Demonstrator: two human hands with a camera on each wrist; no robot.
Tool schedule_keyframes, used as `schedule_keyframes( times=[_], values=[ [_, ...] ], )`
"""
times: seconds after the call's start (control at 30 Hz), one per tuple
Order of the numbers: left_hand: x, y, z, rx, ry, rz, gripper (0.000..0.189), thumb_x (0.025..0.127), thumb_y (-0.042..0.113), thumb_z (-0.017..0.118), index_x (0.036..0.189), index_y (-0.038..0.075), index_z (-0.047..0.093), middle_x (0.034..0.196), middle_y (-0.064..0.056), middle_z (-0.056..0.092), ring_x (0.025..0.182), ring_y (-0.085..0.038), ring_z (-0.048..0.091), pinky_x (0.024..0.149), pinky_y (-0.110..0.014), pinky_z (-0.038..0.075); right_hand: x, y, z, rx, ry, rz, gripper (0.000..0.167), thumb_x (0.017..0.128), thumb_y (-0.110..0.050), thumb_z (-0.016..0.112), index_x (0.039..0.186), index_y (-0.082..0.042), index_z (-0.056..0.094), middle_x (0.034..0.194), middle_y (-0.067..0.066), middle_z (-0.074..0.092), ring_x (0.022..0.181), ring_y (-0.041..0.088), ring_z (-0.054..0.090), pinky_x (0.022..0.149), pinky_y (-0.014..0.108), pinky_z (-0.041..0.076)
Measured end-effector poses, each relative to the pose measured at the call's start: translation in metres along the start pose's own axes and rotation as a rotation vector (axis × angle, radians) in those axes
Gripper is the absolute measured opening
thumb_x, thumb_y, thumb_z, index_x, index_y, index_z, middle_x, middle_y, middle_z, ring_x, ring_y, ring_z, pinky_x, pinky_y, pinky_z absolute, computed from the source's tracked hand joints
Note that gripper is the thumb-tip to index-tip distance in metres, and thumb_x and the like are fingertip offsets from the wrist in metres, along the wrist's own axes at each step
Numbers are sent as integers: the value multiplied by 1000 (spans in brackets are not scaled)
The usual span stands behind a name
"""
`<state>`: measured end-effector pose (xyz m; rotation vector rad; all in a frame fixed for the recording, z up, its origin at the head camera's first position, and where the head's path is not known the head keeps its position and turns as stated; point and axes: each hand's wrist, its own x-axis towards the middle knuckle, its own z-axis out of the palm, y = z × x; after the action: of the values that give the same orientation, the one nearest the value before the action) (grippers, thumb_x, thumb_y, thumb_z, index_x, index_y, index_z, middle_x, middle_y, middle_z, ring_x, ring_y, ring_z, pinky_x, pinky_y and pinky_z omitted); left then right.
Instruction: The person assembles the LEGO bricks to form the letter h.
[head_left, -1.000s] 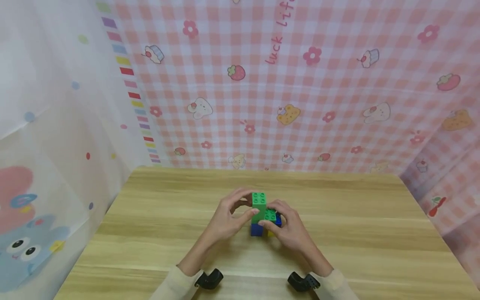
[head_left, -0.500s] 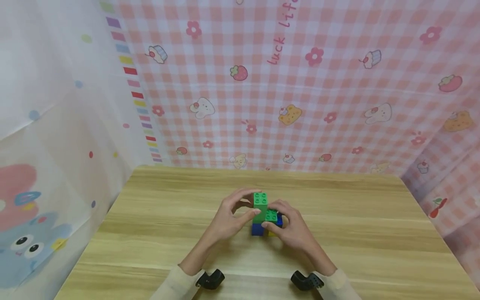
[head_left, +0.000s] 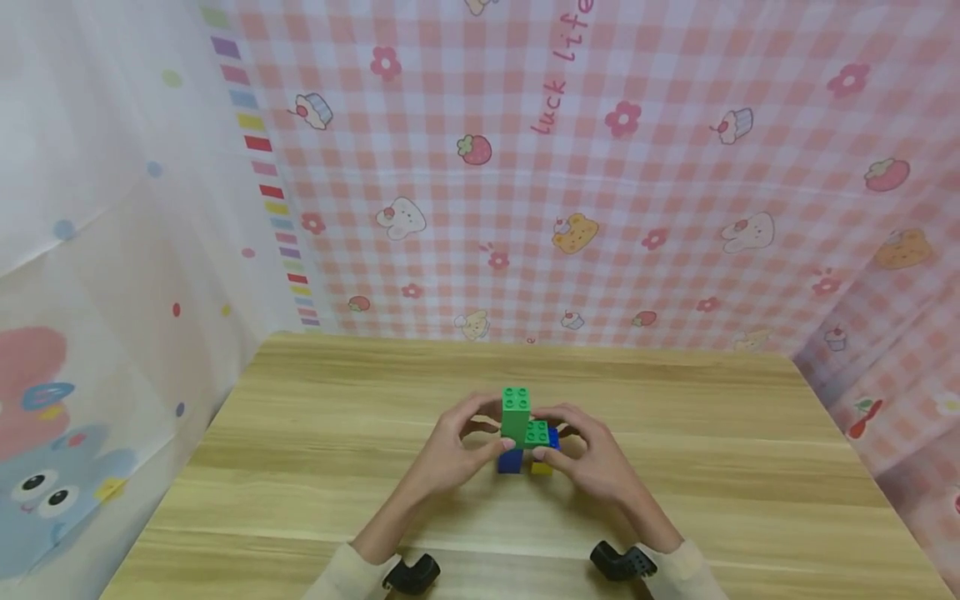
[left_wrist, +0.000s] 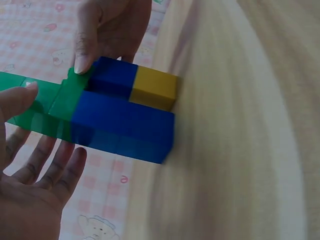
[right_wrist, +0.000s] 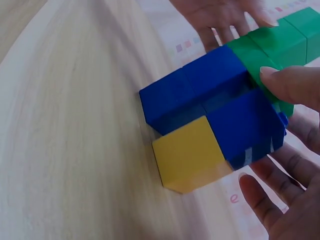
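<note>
A joined stack of toy building blocks stands mid-table. Its taller side has green blocks [head_left: 515, 427] over blue blocks [left_wrist: 122, 122]. A low green block [head_left: 537, 432] bridges across to a shorter column, a blue block [right_wrist: 245, 130] above a yellow block [right_wrist: 190, 155]. My left hand [head_left: 453, 450] grips the green upper part from the left, thumb in front and fingers behind. From the other side, my right hand [head_left: 592, 454] pinches the low green block, its thumb on the front face. Both hands' fingers are partly hidden behind the blocks in the head view.
The wood-grain table [head_left: 337, 400] extends around the stack. A pink checked cloth [head_left: 525, 183] hangs behind it, and a white printed cloth [head_left: 135, 250] on the left. Black curved camera mounts [head_left: 412, 575] are at both wrists.
My left thumb has slid down the green blocks toward the blue ones. The right thumb has shifted slightly right, uncovering more of the low green block and the yellow one.
</note>
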<state>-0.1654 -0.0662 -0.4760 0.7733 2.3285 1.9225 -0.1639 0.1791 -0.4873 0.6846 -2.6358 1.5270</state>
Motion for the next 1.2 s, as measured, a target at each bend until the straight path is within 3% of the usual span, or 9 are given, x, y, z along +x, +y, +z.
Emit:
schedule_keyframes(
  times=[0.23,0.53,0.73,0.97,1.2],
  values=[
    [-6,-9,6,-24,14,-69,52,88,8,80,135,18,62,122,-7,67,116,-24,63,105,-40,57,-2,9,-3,57,-22,14,44,91,-25,80,132,-24,65,120,-6,68,109,16,63,99,46,57],
    [-8,-20,8,-41,26,-145,42,88,6,80,126,20,67,117,-3,69,113,-19,65,106,-35,57,-7,19,-1,143,-68,62,38,90,-16,80,124,-22,64,118,0,67,108,23,65,103,32,54],
    [-10,-19,6,-61,22,-145,42,88,6,79,127,19,68,120,-5,68,115,-20,65,106,-35,56,-6,20,1,157,-55,71,37,90,-15,80,123,-24,63,118,-2,67,112,21,66,109,35,52],
    [-14,-22,6,-100,19,-187,43,87,1,79,125,18,68,119,-7,68,116,-21,66,106,-29,56,-8,24,1,191,-74,49,36,90,-16,80,123,-21,64,118,1,68,114,23,66,109,33,54],
    [-9,-26,7,-126,14,-152,41,87,2,79,126,12,68,119,-12,68,115,-25,68,106,-30,56,-6,27,-3,220,-102,68,38,92,-15,78,125,-23,63,122,2,66,119,28,65,110,27,52]
  ],
)
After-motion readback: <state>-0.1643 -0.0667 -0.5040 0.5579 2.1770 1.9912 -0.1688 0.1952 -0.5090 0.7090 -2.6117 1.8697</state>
